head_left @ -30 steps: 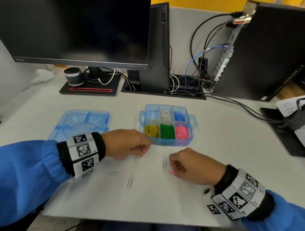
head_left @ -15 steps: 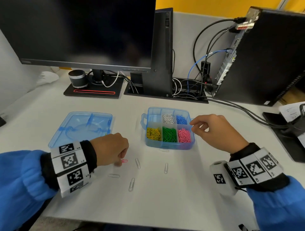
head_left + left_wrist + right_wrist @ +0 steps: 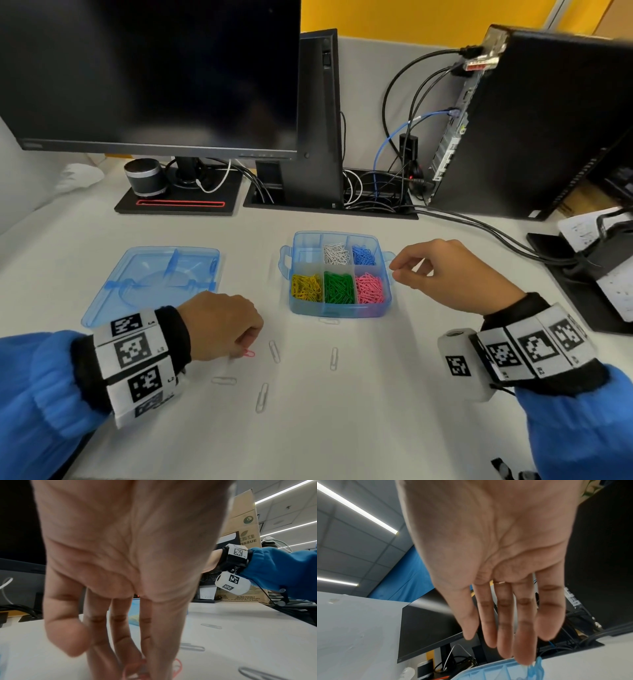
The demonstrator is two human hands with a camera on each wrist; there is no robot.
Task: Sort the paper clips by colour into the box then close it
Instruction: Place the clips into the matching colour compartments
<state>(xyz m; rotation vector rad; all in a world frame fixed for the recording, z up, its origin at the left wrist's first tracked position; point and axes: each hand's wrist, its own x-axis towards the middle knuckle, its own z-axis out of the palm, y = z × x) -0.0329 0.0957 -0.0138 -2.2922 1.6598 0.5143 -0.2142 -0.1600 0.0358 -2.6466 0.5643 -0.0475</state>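
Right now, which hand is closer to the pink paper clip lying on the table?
Left. The left hand has its fingertips right on the pink paper clip. The right hand is far off, up beside the blue box.

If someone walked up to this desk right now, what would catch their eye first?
Probably the blue compartment box mid-desk, with yellow, green, pink, white and blue paper clips sorted inside. Next, the left hand fingering a pink paper clip on the table among loose silver clips, and the detached lid lying left of the box.
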